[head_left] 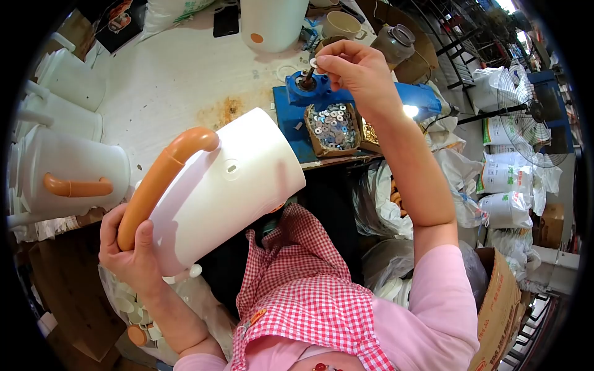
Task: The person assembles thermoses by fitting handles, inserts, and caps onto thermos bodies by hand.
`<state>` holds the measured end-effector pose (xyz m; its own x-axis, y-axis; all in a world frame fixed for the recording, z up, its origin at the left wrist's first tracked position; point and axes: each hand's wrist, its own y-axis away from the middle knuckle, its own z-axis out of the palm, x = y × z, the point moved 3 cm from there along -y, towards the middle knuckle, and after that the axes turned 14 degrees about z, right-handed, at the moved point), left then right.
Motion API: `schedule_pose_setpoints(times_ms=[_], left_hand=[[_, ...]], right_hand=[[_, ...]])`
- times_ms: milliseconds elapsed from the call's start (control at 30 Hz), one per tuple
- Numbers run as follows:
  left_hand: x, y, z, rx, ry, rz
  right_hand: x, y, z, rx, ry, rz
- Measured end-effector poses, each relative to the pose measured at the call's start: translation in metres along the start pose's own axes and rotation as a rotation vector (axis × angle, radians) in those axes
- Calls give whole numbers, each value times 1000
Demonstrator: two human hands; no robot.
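Note:
My left hand (133, 247) is wrapped round the lower end of the orange handle (164, 179) of a white plastic container (229, 191), which lies tilted above my lap. An oval hole shows in the container's side. My right hand (349, 68) pinches a small white washer (314, 62) at the top of a metal spindle on a blue machine (306, 89). Just below that hand, a cardboard box (334, 151) holds many small metal washers.
More white containers (77, 161) with handles stand at the left. A white container (272, 25), a dark phone (226, 21), a cup (341, 26) and a jar (396, 44) are at the table's back. Plastic bags and a carton (498, 309) lie at the right.

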<state>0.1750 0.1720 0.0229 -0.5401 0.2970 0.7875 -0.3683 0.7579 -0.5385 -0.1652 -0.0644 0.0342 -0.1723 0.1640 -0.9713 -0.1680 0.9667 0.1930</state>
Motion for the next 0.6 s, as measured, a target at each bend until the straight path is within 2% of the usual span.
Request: schedule_pose_setpoints(times_ms=[133,300,433,500,533,600], left_hand=[[4,-1,5,-8,4,33],[7,-2,5,-15,30,-1],[13,-4,11,-18,29,-26],[14,-3,12,-46,6,-12],[15,-3,13,-67,-15,-6],[16,-6,14,-54,-25,15]], right_hand=[[-2,1,-1,11,48,-24],[4,1,-2,-67,29,59],[2,3,-2,-50,9,32],[1,4,-1,-111,37,16],[2,6,-2,-108,31,12],[5,16,-10,53,59,-85]])
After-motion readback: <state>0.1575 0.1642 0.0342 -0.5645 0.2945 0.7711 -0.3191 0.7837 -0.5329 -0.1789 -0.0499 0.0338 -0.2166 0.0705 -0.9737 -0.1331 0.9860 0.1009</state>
